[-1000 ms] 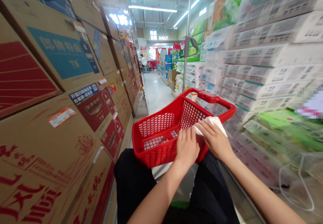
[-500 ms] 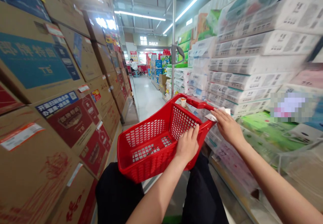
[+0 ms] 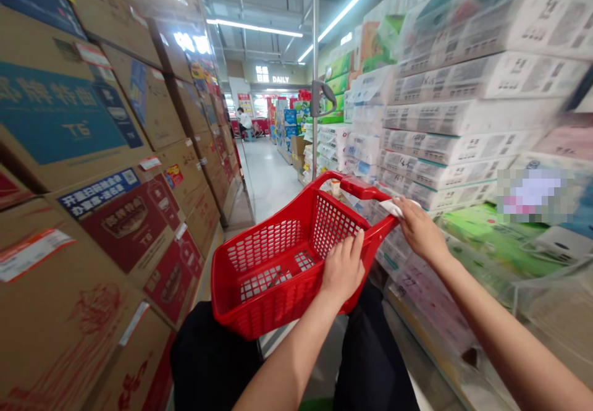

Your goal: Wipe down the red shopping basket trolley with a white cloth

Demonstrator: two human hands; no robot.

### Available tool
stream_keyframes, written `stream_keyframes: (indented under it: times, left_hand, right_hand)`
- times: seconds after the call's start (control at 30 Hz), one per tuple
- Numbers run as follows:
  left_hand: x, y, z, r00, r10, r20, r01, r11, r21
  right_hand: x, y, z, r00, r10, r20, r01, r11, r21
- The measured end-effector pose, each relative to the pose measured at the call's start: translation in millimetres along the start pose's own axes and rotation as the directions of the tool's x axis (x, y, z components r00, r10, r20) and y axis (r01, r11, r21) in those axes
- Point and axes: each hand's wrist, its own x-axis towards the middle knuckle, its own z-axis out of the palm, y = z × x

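A red plastic shopping basket (image 3: 266,309) with grid-pattern walls stands tilted in front of my knees, nothing lying in it. My left hand (image 3: 343,266) is closed over its near rim, fingers bent to the inside. At the right end of the basket's handle (image 3: 359,187), my right hand (image 3: 420,230) presses a crumpled white cloth or tissue (image 3: 391,207) against the red plastic. The fingers of that hand are closed on the white piece and partly cover it. The basket's underside and my left thumb are hidden.
Stacked cardboard cartons (image 3: 162,238) wall the left side. White paper packs (image 3: 440,145) and green packs (image 3: 491,238) are piled close on the right. A metal pole (image 3: 315,40) with a grey hook rises behind the basket. Down the aisle (image 3: 266,173) a person (image 3: 243,119) sits.
My right hand has slid the white piece slightly along the handle end, and less of it shows above my fingers. The left hand keeps its hold; the whole view has shifted slightly.
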Motion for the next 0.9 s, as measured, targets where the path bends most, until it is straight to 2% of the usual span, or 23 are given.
stream_keyframes:
  times: [0.07, 0.2, 0.3, 0.37, 0.47, 0.57, 0.73, 0.9]
  left_hand:
    - [0, 0, 0.8, 1.0, -0.002, -0.002, 0.002, 1.0, 0.003]
    - [0, 0, 3.2, 1.0, -0.008, -0.006, 0.008, 1.0, -0.003]
    - [0, -1, 2.0, 1.0, -0.003, -0.007, 0.003, 1.0, -0.031]
    - [-1, -2, -2.0, 1.0, 0.015, 0.007, -0.015, 0.999, -0.038]
    - [-9, -6, -12.9, 0.999, 0.01, 0.05, -0.009, 1.0, -0.013]
    - [-28, -14, -26.4, 0.995, -0.061, 0.077, 0.06, 0.998, 0.014]
    - [-62, -33, -47.0, 0.968, -0.216, 0.125, 0.212, 0.976, 0.043]
    - [-73, -42, -60.1, 0.964, -0.227, 0.141, 0.227, 0.974, 0.021]
  right_hand:
    - [-7, -11, 2, 1.0, -0.001, -0.009, 0.001, 1.0, -0.023]
    - [-26, -48, 1, 0.986, -0.156, 0.052, 0.159, 0.986, -0.058]
    - [-24, -54, -1, 0.969, -0.234, 0.081, 0.237, 0.971, -0.03]
    - [-16, -44, -3, 0.975, -0.209, 0.07, 0.211, 0.977, -0.029]
    - [-6, -31, -2, 0.994, -0.108, 0.033, 0.11, 0.992, -0.061]
    - [-9, -38, 1, 0.996, -0.086, 0.028, 0.088, 0.992, -0.085]
    - [-27, -87, 9, 0.987, -0.153, 0.055, 0.156, 0.985, -0.074]
    - [-35, -142, 20, 0.971, -0.229, 0.073, 0.23, 0.973, -0.006]
